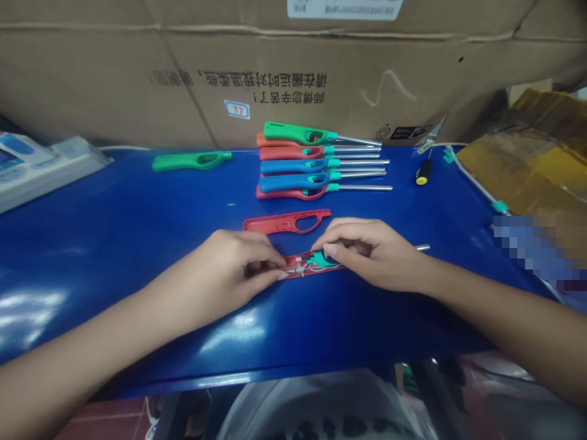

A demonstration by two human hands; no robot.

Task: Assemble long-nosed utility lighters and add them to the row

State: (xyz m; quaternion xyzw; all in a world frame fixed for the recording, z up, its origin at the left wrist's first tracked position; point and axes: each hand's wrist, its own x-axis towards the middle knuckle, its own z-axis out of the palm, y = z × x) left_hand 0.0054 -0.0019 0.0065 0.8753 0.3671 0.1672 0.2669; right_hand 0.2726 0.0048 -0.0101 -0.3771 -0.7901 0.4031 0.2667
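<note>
An opened red stick lighter (298,269) lies on the blue table between my hands, its inner parts showing. A turquoise trigger (322,260), thin white wires and a small metal valve sit in the red half-shell. My left hand (243,260) pinches the shell's left end with thumb and fingers. Closed over the trigger end is my right hand (376,250), its thumb and fingertips at the turquoise part. The palm hides much of the right end; a metal tube tip (422,247) shows past the knuckles. Just beyond lies the loose red shell half (287,223), inside facing up.
Behind are several stacked stick lighters (293,166) and a green shell piece (192,161). A black-and-yellow screwdriver (422,171) lies right, near a taped brown package (518,159). A cardboard box (119,79) walls the back; a white device (41,168) stands left.
</note>
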